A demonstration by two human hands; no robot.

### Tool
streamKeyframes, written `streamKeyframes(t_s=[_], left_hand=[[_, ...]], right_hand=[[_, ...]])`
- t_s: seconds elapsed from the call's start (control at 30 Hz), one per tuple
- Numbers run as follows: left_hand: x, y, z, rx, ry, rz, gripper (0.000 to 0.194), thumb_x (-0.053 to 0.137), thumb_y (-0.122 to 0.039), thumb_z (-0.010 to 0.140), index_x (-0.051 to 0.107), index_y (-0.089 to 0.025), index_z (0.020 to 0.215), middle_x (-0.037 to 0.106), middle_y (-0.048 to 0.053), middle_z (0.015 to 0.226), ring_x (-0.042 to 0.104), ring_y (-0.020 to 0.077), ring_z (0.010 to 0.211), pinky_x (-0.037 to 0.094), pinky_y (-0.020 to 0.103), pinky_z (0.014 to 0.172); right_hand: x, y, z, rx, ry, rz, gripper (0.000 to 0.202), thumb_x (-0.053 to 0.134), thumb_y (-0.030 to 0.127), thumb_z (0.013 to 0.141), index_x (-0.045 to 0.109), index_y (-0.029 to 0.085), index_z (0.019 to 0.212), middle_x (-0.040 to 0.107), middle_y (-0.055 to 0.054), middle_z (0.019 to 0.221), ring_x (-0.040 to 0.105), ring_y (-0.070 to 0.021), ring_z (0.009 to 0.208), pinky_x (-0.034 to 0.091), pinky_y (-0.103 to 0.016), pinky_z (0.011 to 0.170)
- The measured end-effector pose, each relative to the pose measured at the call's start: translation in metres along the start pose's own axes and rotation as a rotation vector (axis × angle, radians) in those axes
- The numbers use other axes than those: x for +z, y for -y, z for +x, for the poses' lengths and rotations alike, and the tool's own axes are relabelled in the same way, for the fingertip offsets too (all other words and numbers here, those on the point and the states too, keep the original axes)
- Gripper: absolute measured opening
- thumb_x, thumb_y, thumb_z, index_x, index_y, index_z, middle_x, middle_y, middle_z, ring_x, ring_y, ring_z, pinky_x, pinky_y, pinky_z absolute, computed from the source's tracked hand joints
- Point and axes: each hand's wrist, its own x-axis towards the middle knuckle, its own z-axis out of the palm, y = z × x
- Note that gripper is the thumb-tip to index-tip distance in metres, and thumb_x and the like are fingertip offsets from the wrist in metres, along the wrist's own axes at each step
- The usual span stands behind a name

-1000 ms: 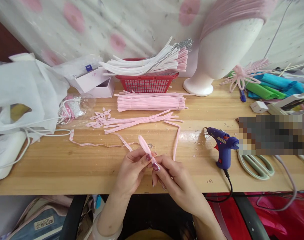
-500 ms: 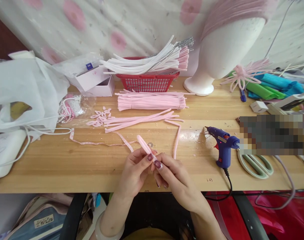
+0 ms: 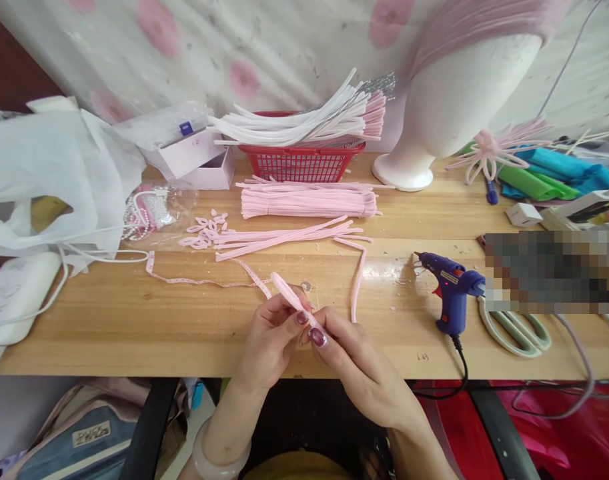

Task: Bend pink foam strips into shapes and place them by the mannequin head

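Between my two hands, over the front of the table, is a pink pipe cleaner bent into a narrow loop that points up and to the left. My left hand pinches it with thumb and fingertips around its middle. Close beside, my right hand grips its lower end, thumb on top; the fingers underneath are partly hidden. Beyond the hands lie loose pink pipe cleaners, a bent pink pipe cleaner, and a pile of small pink loops. A thick pink bundle rests farther back.
A blue glue gun and scissors lie at right. A red basket of white and pink stems stands behind, beside a white mannequin head. A tape measure, white box and plastic bag are at left.
The view has shifted slightly, so the table items sit a little farther right. The pink loop tilts a bit more to the left; both hands keep their grip.
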Motion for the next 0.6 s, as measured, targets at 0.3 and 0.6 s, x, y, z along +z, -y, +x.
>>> streamKeyframes(t_s=[0.3,0.6], left_hand=[[0.002,0.001,-0.002,0.052,-0.010,0.056,0.017,0.088,-0.032,0.067,0.076,-0.020,0.072,0.052,-0.005,0.069,0.048,0.0040,0.049,0.046,0.021,0.052],[-0.012,-0.017,-0.008,0.094,0.189,0.326,0.020,0.081,-0.022,0.077,0.079,-0.022,0.096,0.065,0.003,0.083,0.063,0.0130,0.069,0.053,0.026,0.065]], right_hand=[[0.003,-0.004,-0.001,-0.100,-0.079,-0.016,0.023,0.037,0.025,0.105,0.051,0.020,0.087,0.043,0.005,0.072,0.036,-0.0089,0.059,0.032,-0.022,0.058],[0.002,-0.015,0.000,0.012,-0.030,0.524,0.030,0.052,0.034,0.099,0.062,0.015,0.078,0.034,0.008,0.054,0.026,-0.0059,0.044,0.022,-0.019,0.042]])
